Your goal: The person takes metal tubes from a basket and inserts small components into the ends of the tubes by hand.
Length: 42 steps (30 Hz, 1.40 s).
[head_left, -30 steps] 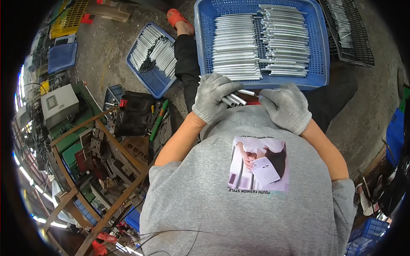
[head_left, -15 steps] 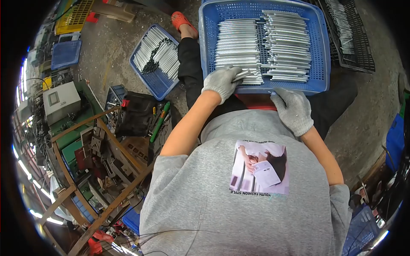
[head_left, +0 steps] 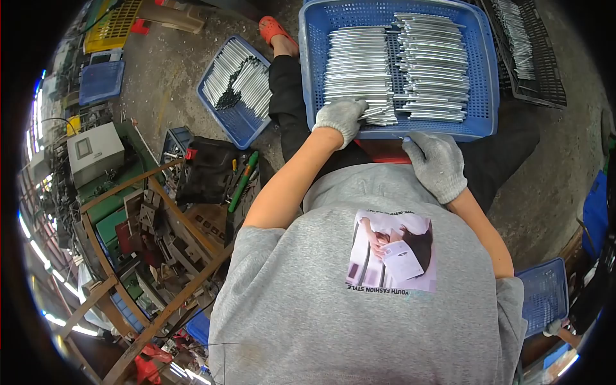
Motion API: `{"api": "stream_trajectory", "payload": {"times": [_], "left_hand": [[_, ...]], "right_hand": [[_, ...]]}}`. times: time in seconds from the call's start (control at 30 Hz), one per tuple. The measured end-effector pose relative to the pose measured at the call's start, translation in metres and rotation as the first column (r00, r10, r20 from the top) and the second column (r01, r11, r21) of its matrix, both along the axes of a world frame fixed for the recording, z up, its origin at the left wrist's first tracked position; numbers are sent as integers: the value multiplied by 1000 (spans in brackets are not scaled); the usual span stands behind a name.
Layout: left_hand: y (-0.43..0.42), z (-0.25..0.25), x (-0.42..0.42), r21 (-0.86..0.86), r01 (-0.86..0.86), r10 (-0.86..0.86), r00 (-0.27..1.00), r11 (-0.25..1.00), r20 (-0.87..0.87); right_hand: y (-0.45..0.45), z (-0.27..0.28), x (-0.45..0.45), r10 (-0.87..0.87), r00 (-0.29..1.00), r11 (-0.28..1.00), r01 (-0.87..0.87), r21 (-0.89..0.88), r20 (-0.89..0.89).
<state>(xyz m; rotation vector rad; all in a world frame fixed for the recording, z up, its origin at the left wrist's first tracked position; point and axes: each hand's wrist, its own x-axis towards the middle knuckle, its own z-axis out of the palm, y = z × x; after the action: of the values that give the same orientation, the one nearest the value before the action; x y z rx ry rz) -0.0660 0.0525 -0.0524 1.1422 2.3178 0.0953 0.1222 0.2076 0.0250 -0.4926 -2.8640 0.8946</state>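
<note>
My left hand [head_left: 341,120], in a grey-white knit glove, is closed on a few thin metal rods [head_left: 372,111] at the near left corner of a blue plastic basket [head_left: 478,122]. Inside that basket, silvery rods lie in two side-by-side stacks, a left stack [head_left: 358,67] and a right stack [head_left: 433,67]. The rods in my hand lie against the near end of the left stack, slightly tilted. My right hand [head_left: 438,165], gloved too, is by the basket's near rim with its fingers curled. A small bluish tip shows at its fingertips; what it belongs to is hidden.
A smaller blue basket [head_left: 239,128] of rods stands on the floor at left. A black crate [head_left: 545,86] with rods is at far right. Machinery [head_left: 96,154] and a wooden frame [head_left: 173,321] fill the left. At lower right, another person's hand [head_left: 553,328] is at a blue basket [head_left: 542,289].
My left hand has moved slightly right, bringing its rods against the left stack. My right hand has barely shifted. The blue basket at lower right has moved up, and the other person's hand now shows.
</note>
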Motion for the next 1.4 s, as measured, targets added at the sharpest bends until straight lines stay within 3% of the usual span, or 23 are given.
{"api": "stream_trajectory", "payload": {"times": [0.27,0.43,0.57,0.77,0.9,1.1,1.23,1.4], "left_hand": [[1,20,1,-36,-44,45,998,998,45],[-16,39,4,216,-57,33,993,975,115],[-29,55,7,413,-89,-8,974,906,227],[-43,57,17,378,-201,79,946,904,314],[-41,63,15,445,-137,-24,941,885,338],[-45,51,16,549,-88,-93,951,832,293],[-46,52,19,606,-76,-102,962,791,254],[-44,57,28,666,-47,-53,990,744,129]], "right_hand": [[0,0,1,-14,1000,1000,14,11,-12],[2,7,2,-35,999,999,36,-11,16],[1,10,-1,-12,995,999,15,31,-95],[5,18,0,53,997,998,-52,31,-51],[7,20,0,127,992,990,-127,65,9],[7,19,-3,176,983,983,-178,37,50],[5,17,-3,141,989,979,-146,143,43],[7,21,-5,146,988,986,-149,74,56]]}}
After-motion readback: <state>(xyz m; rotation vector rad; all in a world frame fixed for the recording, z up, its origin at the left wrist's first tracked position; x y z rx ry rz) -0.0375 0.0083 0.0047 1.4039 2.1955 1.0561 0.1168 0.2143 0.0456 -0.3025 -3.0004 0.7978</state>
